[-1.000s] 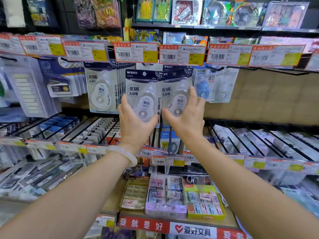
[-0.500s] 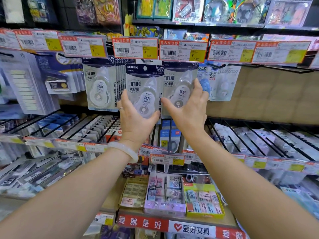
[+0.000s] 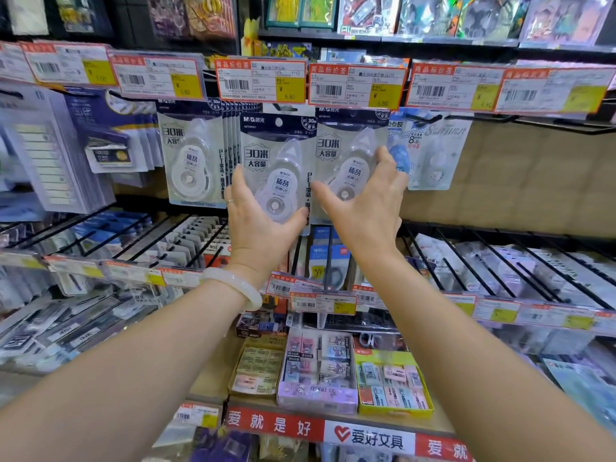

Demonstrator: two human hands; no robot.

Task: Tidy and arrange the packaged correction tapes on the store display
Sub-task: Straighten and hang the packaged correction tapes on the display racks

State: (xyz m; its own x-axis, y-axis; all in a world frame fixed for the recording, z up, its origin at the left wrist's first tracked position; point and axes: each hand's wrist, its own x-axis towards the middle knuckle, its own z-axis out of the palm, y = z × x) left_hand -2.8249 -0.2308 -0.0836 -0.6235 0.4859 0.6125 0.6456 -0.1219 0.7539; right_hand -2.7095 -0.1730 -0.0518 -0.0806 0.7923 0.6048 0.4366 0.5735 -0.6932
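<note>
At frame centre, my left hand (image 3: 263,225) cups the bottom of one tape pack (image 3: 275,171) between thumb and fingers; my right hand (image 3: 363,208) does likewise on the next pack (image 3: 350,155). I should square both flush under the price tags (image 3: 356,85). Around them, crowded pegs; eraser boxes (image 3: 316,371) on the shelf below.

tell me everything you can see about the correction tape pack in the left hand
The pack is a flat card with a dark blue header, a round hang hole and a pale lower part printed "30米". A clear plastic blister holds a white teardrop-shaped dispenser, tip pointing up and right. It stands upright in front of the hanging rows, below a price tag. The left hand grips its lower end, fingers on the left edge, thumb at the right.
</note>
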